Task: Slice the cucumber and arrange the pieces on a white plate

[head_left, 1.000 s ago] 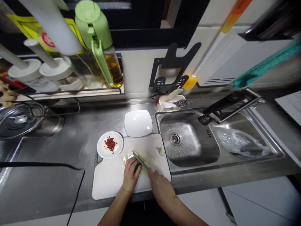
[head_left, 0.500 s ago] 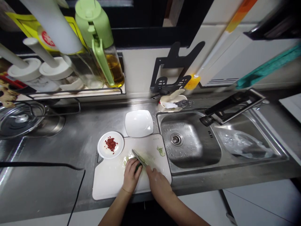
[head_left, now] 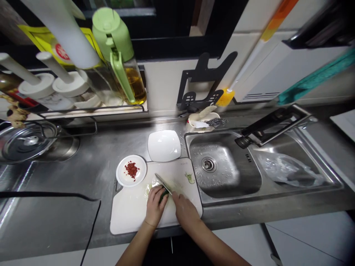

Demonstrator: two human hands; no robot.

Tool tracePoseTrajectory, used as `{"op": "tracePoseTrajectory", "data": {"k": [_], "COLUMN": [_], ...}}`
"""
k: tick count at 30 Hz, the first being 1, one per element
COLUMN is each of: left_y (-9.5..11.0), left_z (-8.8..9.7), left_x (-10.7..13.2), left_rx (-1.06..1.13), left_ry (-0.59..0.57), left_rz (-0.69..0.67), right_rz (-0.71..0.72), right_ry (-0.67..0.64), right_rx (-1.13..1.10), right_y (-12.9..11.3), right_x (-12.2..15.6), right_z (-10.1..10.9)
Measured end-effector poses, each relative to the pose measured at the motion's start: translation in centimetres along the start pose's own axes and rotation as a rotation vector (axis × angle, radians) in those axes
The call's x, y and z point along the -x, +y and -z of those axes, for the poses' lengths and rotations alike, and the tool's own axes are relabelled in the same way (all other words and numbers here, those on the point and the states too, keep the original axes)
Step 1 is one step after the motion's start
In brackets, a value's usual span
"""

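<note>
On the white cutting board [head_left: 130, 214], my left hand [head_left: 155, 205] is closed round a dark green vegetable [head_left: 163, 195], perhaps a cucumber, mostly covered by the fingers. My right hand [head_left: 186, 211] grips the handle of a kitchen knife [head_left: 163, 183], its blade angled up and left against the vegetable's cut end. Pale wet slices or juice lie just left of the blade. Green peel scraps [head_left: 189, 178] rest at the board's upper right. A small white plate with red pieces [head_left: 132, 170] overlaps the board's upper left corner.
Behind the board stands a square white dish [head_left: 164, 145]. To the right is a steel sink [head_left: 226, 166] with a faucet [head_left: 260, 127] and a plastic bag [head_left: 288, 170]. An oil bottle [head_left: 119, 55] and jars line the rack at left. A black cable [head_left: 93, 225] crosses the counter.
The knife blade has shifted slightly and stands more upright beside the vegetable. My left hand keeps its hold. The whole view has moved a little.
</note>
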State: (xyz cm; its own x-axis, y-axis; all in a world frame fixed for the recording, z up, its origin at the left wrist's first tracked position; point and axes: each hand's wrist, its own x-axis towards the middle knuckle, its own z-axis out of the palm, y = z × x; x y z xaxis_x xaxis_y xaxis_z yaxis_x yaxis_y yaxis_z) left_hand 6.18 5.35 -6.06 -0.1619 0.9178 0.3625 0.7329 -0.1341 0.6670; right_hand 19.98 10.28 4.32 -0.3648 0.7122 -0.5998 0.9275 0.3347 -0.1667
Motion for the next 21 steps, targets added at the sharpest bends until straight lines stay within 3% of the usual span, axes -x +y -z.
{"op": "tracePoseTrajectory", "data": {"k": [6, 13, 21], "left_y": [-0.1, -0.4, -0.2], "left_z": [-0.1, -0.3, -0.2], "left_x": [0.1, 0.4, 0.4], "left_rx": [0.003, 0.003, 0.016], "left_ry": [0.014, 0.022, 0.024], "left_rz": [-0.004, -0.012, -0.011], "right_rz": [-0.023, -0.056, -0.067], "right_ry": [0.000, -0.028, -0.045], "right_rx": [-0.015, -0.003, 0.042], "right_y": [1.6, 1.6, 1.6], "right_x": [2.4, 6.2, 7.0], "right_z": [0.3, 0.3, 0.2]}}
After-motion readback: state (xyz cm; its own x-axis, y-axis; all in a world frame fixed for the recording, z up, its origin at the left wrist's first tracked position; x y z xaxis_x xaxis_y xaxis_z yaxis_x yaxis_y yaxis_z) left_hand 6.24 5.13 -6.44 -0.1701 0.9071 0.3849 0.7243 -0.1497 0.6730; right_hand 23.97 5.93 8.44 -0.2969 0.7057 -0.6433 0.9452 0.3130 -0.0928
